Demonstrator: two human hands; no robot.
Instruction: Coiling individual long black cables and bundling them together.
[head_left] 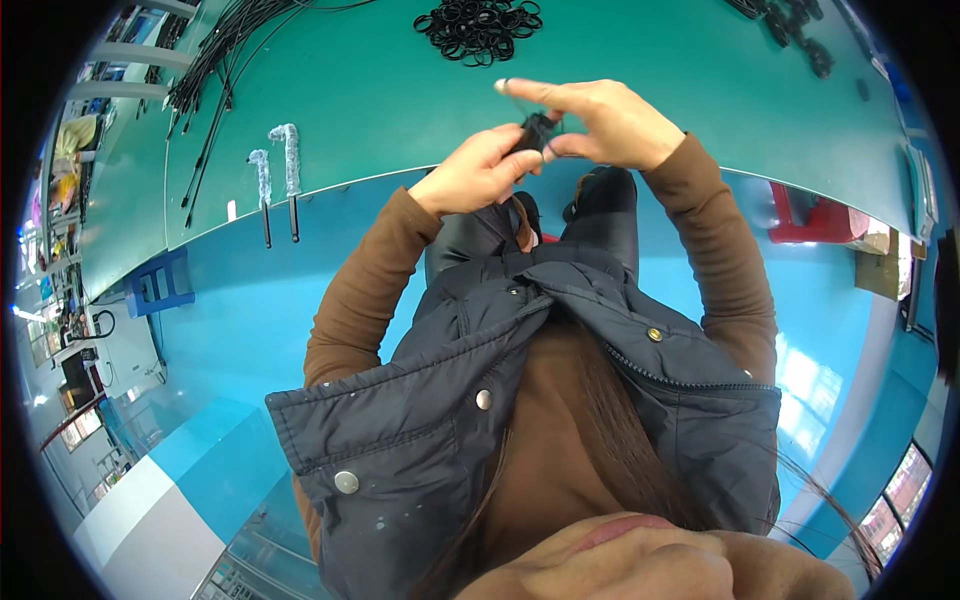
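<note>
In front of my lap, near the table's front edge, my left hand (482, 168) is closed round a small black coiled cable bundle (536, 132). My right hand (610, 122) is at the bundle's right side, its index finger stretched out and its thumb apart. A thin black band seems to be stretched from the right fingers to the bundle; its full loop is hard to make out. Beyond both hands, a pile of black rubber bands (480, 30) lies on the green table (350, 90).
Long black cables (215, 75) lie at the far left. Two hook-shaped tools wrapped in clear film (290, 165) overhang the front edge. Black coiled bundles (800, 40) lie far right. A blue stool (160, 287) and a red stool (815, 215) stand below the table.
</note>
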